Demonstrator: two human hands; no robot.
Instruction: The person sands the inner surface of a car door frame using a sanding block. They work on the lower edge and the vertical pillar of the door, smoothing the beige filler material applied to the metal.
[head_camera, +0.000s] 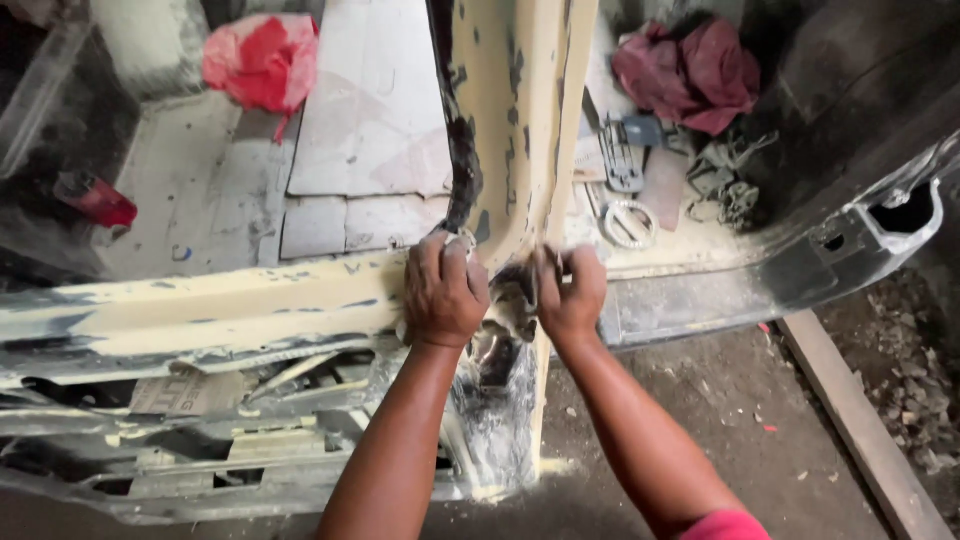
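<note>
Left hand (443, 292) fingers (437, 262) curled shut over a small pale pad (462, 240) — abrasive or cloth, cannot tell — pressed on the car body pillar (515, 120) where it meets the sill (220, 310). Right hand (570, 297) fingers (556, 268) closed too, bunched at the same joint just right of the pillar; held item hidden.

Progress, judged: yellowish filler coat over most of pillar and sill, dark bare patches showing through along edges and low at the joint — surface work partly done, foot of pillar roughest.

Outward: inside cabin, far left, crumpled red plastic bag (262, 60); small red object (98, 200) left, kind unclear. Far right, maroon rag (690, 70), beside it metal fittings (625, 160) and a ring clamp (630, 222) in dust. Near left, inside the sill cavity, a scrap of greyish cardboard (185, 392) with print. Wooden plank (860, 420) on dirt floor (720, 400), near right.
</note>
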